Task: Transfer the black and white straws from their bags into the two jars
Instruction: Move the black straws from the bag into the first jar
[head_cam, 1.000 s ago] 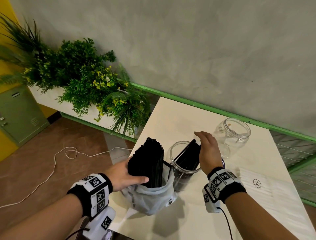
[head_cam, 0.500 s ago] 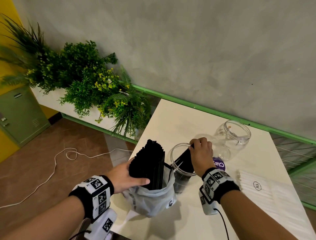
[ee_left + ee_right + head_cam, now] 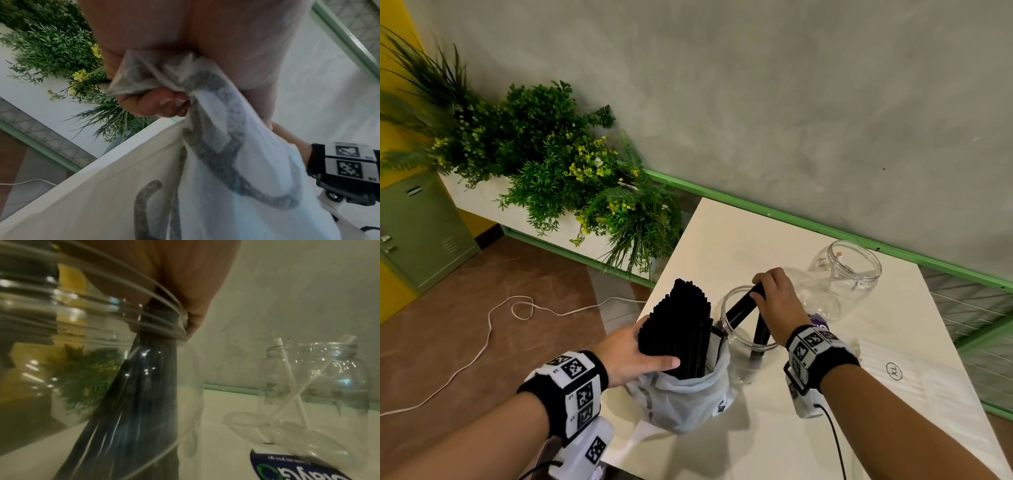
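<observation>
A tall bundle of black straws (image 3: 681, 325) stands in a crumpled clear bag (image 3: 681, 401) at the table's left edge. My left hand (image 3: 630, 353) grips the bundle and the bag together; its fingers (image 3: 156, 104) bunch the plastic (image 3: 226, 162). Just right of the bag stands the near clear jar (image 3: 722, 308). My right hand (image 3: 777, 305) holds the tops of a few black straws (image 3: 739, 306) inside it; through the jar wall (image 3: 61, 353) they (image 3: 133, 402) reach its bottom. The far jar (image 3: 854, 270) holds two white straws (image 3: 287, 369). A flat pack of white straws (image 3: 914, 373) lies at the right.
The white table (image 3: 722, 240) stands against a grey wall with a green rail (image 3: 825, 229). Planter greenery (image 3: 571, 178) sits beyond the left edge, and a white cable (image 3: 493, 318) lies on the floor. A purple label (image 3: 820, 320) lies between the jars.
My right hand has come down with its black straws, which went from tilted above the near jar's mouth to standing deep inside it. The left hand kept its hold.
</observation>
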